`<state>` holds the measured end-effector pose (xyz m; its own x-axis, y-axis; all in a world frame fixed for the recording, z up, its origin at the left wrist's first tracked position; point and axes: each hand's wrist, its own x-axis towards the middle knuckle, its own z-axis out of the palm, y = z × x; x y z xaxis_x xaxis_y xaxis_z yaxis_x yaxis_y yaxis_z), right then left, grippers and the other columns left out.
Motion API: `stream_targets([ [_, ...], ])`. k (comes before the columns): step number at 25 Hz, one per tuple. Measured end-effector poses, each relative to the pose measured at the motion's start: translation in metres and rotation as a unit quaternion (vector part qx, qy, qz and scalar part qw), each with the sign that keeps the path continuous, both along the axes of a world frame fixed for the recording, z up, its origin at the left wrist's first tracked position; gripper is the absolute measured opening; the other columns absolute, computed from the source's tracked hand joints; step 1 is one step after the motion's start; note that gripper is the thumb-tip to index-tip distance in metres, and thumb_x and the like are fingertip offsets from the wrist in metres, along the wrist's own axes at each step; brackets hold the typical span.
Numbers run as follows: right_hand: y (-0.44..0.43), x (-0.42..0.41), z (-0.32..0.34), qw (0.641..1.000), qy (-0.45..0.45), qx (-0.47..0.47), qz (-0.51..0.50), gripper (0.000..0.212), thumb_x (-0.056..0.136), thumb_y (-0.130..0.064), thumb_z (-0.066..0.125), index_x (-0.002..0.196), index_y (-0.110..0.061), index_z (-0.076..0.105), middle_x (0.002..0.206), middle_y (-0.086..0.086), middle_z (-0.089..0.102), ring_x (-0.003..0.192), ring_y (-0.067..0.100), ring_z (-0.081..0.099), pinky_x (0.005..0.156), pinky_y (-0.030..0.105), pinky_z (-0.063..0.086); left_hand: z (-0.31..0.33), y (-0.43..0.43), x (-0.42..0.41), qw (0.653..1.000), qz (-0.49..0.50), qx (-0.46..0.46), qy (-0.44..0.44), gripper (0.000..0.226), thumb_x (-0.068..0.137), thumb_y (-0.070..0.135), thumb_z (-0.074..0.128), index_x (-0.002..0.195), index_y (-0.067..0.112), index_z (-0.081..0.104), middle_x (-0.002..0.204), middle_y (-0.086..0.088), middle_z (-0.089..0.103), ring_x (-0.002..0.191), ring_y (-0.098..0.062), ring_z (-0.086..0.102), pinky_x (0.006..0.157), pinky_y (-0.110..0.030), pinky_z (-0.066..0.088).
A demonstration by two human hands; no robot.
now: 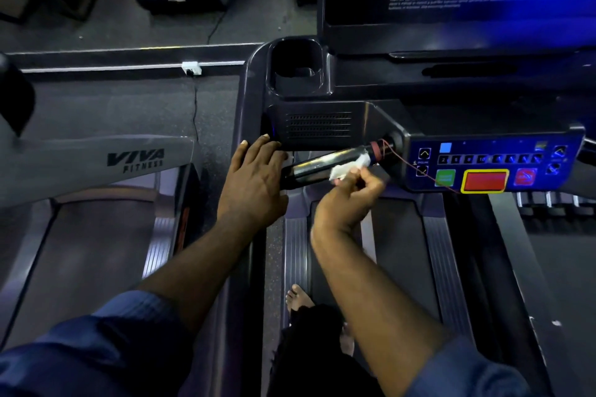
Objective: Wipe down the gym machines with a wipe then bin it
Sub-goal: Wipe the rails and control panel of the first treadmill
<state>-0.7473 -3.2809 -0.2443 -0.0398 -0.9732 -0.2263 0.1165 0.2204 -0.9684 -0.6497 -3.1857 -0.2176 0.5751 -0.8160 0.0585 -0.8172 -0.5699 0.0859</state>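
Right now my right hand (351, 193) has its fingers curled round the wipe (350, 167), a small white scrunched thing. The wipe is pressed on the shiny handle bar (312, 167) of the treadmill I stand on. The bar is long and lies sideways, a bit tilted. Its low end is by my left hand (254, 177) and its high end goes into the button panel (493, 164). The wipe sits near the high end, just above my right fingers, so my right hand is the nearer one. I think the next rub should slide left along the bar, toward my left hand. That hand lies flat with straight fingers on the edge of the machine and holds nothing.

The next machine (96, 164) on my left says "VIVA FITNESS". The panel has little number keys; I can read 2 and 10. It also has a green button (445, 177) and a big red button (484, 180). The words on the screen (451, 3) are too blurry to read.
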Motion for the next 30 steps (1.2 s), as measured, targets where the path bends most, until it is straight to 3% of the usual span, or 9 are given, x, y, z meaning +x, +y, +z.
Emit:
stream_targets([
  [3,-0.020,0.005,0.011,0.936,-0.188,0.295,-0.037,0.017,0.106,-0.005,0.047,0.106,-0.017,0.059,0.092,-0.001,0.063,0.076,0.008,0.060,0.064,0.019,0.049,0.001,0.000,0.000,1.000,0.000,-0.004,0.009,0.078,0.074,0.037,0.083,0.142,0.020,0.050,0.158,-0.002,0.044,0.158,-0.021,0.022,0.130,-0.049,0.012],
  [7,-0.029,0.003,0.013,0.843,-0.341,0.413,0.053,0.031,0.107,-0.017,0.039,0.083,-0.020,0.060,0.064,-0.003,0.061,0.064,0.010,0.054,0.071,0.024,0.045,0.001,-0.001,0.000,1.000,0.003,-0.006,0.003,0.083,0.074,0.040,0.084,0.145,0.020,0.047,0.159,-0.002,0.043,0.158,-0.021,0.022,0.130,-0.048,0.012],
  [11,0.017,0.017,0.003,0.808,-0.347,0.443,0.174,0.042,0.106,-0.027,0.033,0.106,-0.005,0.069,0.102,0.017,0.070,0.092,0.030,0.065,0.090,0.037,0.048,0.002,-0.001,-0.003,1.000,0.009,-0.024,0.013,0.089,0.080,0.048,0.076,0.153,0.016,0.039,0.161,-0.005,0.040,0.157,-0.022,0.024,0.131,-0.047,0.013],
  [15,-0.043,0.001,0.001,0.799,-0.423,0.413,0.113,0.048,0.104,-0.033,0.033,0.116,-0.007,0.071,0.123,0.019,0.072,0.126,0.034,0.063,0.117,0.045,0.040,0.000,-0.001,-0.003,1.000,0.022,-0.011,0.015,0.099,0.075,0.021,0.080,0.159,0.016,0.029,0.166,-0.004,0.033,0.159,-0.020,0.017,0.132,-0.043,0.006],
  [18,-0.035,0.016,0.000,0.804,-0.448,0.378,0.101,0.053,0.104,-0.038,0.032,0.132,-0.009,0.066,0.133,0.016,0.068,0.127,0.032,0.063,0.114,0.045,0.044,0.001,-0.002,-0.002,1.000,0.022,-0.013,0.016,0.102,0.075,0.022,0.080,0.160,0.016,0.024,0.166,-0.005,0.032,0.159,-0.020,0.017,0.132,-0.044,0.007],
  [22,0.017,0.040,0.001,0.774,-0.414,0.435,0.200,0.050,0.092,-0.035,0.043,0.124,-0.007,0.068,0.119,0.017,0.073,0.106,0.031,0.070,0.096,0.041,0.052,0.002,-0.002,-0.003,1.000,0.018,-0.004,0.020,0.090,0.084,0.037,0.070,0.160,0.016,0.026,0.166,-0.006,0.033,0.160,-0.021,0.016,0.131,-0.045,0.008],
  [25,-0.008,0.022,0.005,0.774,-0.380,0.456,0.218,0.047,0.100,-0.037,0.037,0.123,-0.010,0.068,0.118,0.015,0.072,0.107,0.031,0.067,0.094,0.041,0.051,0.001,-0.003,-0.002,1.000,0.011,-0.003,0.017,0.085,0.084,0.039,0.066,0.158,0.019,0.031,0.164,-0.004,0.035,0.159,-0.021,0.017,0.131,-0.048,0.011],
  [28,-0.025,-0.005,0.012,0.796,-0.383,0.447,0.140,0.043,0.108,-0.038,0.036,0.123,-0.011,0.067,0.124,0.013,0.071,0.117,0.028,0.064,0.104,0.041,0.047,-0.002,-0.001,0.001,1.000,0.004,0.015,0.012,0.089,0.079,0.032,0.077,0.156,0.028,0.034,0.164,-0.002,0.033,0.160,-0.022,0.015,0.131,-0.049,0.010],
  [30,-0.030,-0.020,0.021,0.822,-0.352,0.436,0.102,0.034,0.108,-0.021,0.042,0.131,-0.007,0.063,0.130,0.013,0.068,0.125,0.026,0.062,0.113,0.041,0.044,-0.003,-0.001,0.001,1.000,-0.009,0.010,0.010,0.081,0.083,0.042,0.078,0.153,0.034,0.039,0.164,-0.001,0.034,0.160,-0.023,0.013,0.131,-0.050,0.008],
])
